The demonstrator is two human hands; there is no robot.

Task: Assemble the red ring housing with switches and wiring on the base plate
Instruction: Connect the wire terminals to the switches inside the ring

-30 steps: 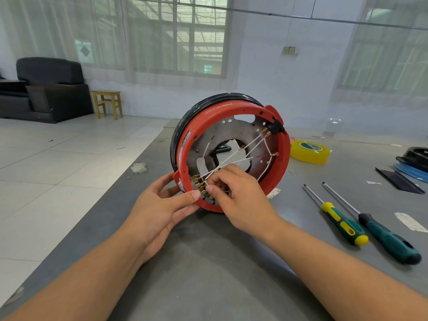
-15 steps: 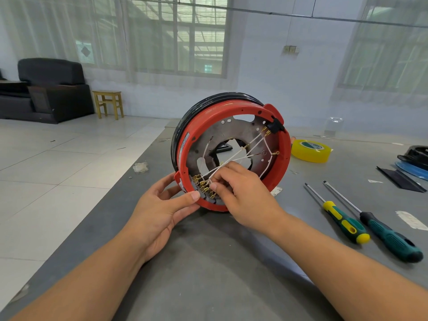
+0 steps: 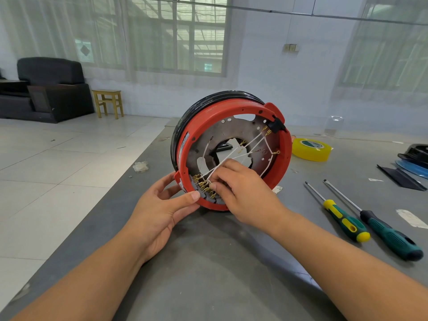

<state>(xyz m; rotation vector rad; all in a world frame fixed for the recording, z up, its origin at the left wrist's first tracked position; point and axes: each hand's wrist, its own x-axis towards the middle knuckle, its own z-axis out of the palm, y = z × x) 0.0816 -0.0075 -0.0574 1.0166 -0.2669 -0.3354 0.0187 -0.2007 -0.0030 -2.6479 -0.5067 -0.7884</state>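
The left hand point(image 3: 162, 212) steadies the stiff red ring point(image 3: 286, 158) by its rim while the right hand point(image 3: 243, 191) pinches thin, floppy white wires point(image 3: 234, 156), best gripped at their brass ends.

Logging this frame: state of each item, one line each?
Housing: on edge on the table, open side to camera.
Wires: strung across the plate.
Left hand: holds the housing rim.
Right hand: pinches at the terminals.
Screwdrivers: lying flat, untouched.
Tape: lying flat.
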